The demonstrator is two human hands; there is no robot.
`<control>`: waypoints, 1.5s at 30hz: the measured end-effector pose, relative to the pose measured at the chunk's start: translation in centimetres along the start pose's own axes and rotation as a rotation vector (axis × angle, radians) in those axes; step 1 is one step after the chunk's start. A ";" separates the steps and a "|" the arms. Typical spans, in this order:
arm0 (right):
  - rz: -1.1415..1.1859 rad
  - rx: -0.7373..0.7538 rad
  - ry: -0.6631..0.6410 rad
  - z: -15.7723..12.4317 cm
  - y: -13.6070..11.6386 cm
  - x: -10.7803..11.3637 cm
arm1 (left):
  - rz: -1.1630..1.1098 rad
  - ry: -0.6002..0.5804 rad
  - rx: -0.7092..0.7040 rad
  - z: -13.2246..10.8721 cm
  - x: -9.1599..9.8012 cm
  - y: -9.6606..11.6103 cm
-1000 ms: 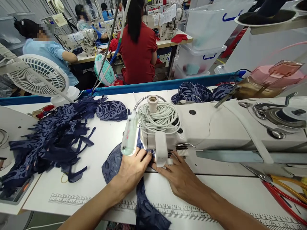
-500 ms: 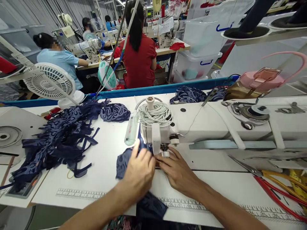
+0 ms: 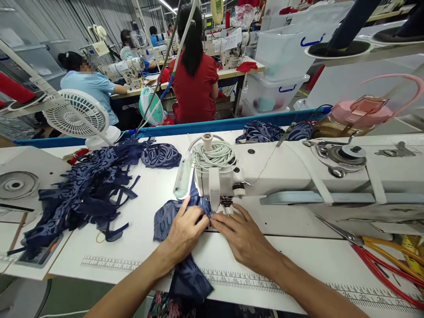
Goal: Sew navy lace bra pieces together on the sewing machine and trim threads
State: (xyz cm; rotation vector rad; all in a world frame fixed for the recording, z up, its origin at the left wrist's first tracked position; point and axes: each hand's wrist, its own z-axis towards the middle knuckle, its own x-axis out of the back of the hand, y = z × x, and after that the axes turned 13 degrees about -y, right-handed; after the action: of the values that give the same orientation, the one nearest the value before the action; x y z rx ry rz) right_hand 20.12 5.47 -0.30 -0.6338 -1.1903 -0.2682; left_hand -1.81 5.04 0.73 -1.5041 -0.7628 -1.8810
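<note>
Navy patterned fabric (image 3: 165,218) lies under the head of a white sewing machine (image 3: 265,165), and one end of it hangs over the table's front edge. My left hand (image 3: 186,232) presses on this fabric just left of the needle area, fingers bent and close together, thumb pointing up. Close to the presser foot, my right hand (image 3: 241,234) has its fingertips at the fabric's edge, with its fingers partly spread. What lies beneath the fingertips of both hands is hard to make out.
A heap of navy pieces (image 3: 89,185) lies on the left, with a navy cup (image 3: 160,155) beside it. Scissors (image 3: 354,238) lie on the right. A white fan (image 3: 77,113) and a pink-lidded bottle (image 3: 361,112) stand behind. People sit at machines beyond.
My left hand has shifted left and slightly down, and its fingers are more bent. The fabric has moved left with it, including the hanging end. The view has shifted slightly.
</note>
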 end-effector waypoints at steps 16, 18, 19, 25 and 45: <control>-0.022 0.001 -0.037 -0.3 -0.1 0.5 | -0.104 -0.002 0.001 0.1 -0.4 -0.9; -0.037 0.019 -0.037 -0.3 -0.5 0.5 | -0.172 -0.012 0.022 0.1 -0.3 -1.0; -0.045 0.027 -0.034 -0.3 -0.7 0.6 | -0.180 -0.023 0.024 0.2 -0.3 -1.0; -0.116 0.051 0.023 -0.3 -1.2 0.7 | 0.004 -0.002 -0.031 0.2 0.1 0.4; -0.106 -0.066 0.095 1.7 0.4 1.2 | -0.024 -0.087 0.033 1.7 1.6 -2.3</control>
State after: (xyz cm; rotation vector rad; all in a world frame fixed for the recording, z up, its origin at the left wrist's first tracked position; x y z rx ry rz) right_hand 19.43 6.98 1.11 -0.6099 -1.1288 -0.4244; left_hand -2.76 7.69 2.45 -1.5706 -0.8511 -1.8213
